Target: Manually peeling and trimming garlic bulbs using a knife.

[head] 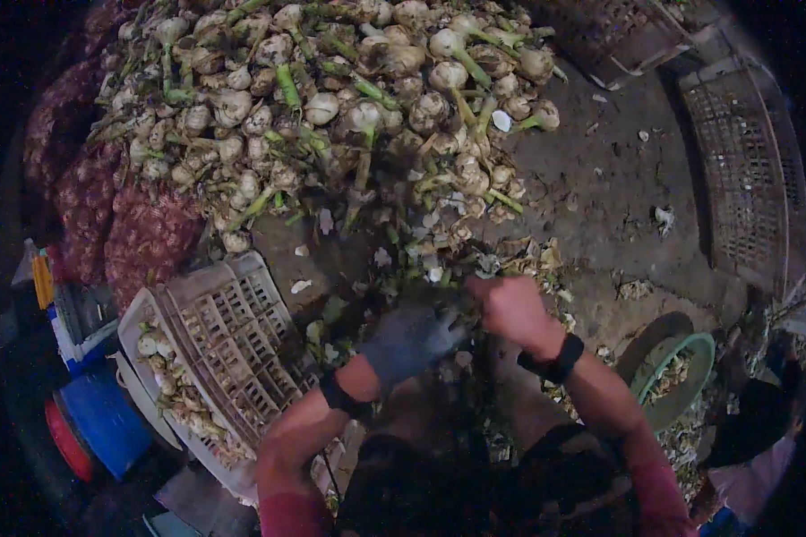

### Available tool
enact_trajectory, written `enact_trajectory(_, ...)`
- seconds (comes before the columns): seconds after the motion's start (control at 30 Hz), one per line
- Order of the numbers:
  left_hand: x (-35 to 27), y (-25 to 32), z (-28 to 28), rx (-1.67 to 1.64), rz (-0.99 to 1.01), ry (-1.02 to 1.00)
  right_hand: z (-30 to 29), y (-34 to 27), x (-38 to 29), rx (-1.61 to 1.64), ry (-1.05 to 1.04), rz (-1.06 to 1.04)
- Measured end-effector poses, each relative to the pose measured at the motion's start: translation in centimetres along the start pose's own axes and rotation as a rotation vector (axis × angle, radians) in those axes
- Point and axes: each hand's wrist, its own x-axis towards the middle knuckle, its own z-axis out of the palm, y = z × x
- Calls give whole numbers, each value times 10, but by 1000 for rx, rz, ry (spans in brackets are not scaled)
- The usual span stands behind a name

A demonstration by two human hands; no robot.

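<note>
My left hand wears a grey glove and reaches low over dark, trimming-strewn ground. Motion blur hides whether its fingers hold anything. To its right is my bare right hand, fingers curled in, with its grip hidden from above. A small gap separates the hands. Both wrists carry black bands. Just beyond them lie loose garlic skins and scraps. Farther off rises a large heap of garlic bulbs, soiled, many with green stalk stubs.
A plastic crate tilts at left, with trimmed bulbs along its far side. Red mesh sacks stand behind it. At right are a green basin of peelings and more crates. Part of another person shows at lower right.
</note>
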Motion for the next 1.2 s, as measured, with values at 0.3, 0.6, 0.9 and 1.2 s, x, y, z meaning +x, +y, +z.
enact_trajectory(0.3,-88,22,-138,226,-442,524,28,49,-20,341,268,353)
enact_trajectory(0.6,-217,18,-213,702,-918,705,66,65,4,612,228,424)
enact_trajectory(0.9,118,-116,-172,-76,-762,375,3,15,-7,941,265,480)
enact_trajectory(1.2,36,-96,-77,-1130,-194,499,-19,4,17,670,225,282)
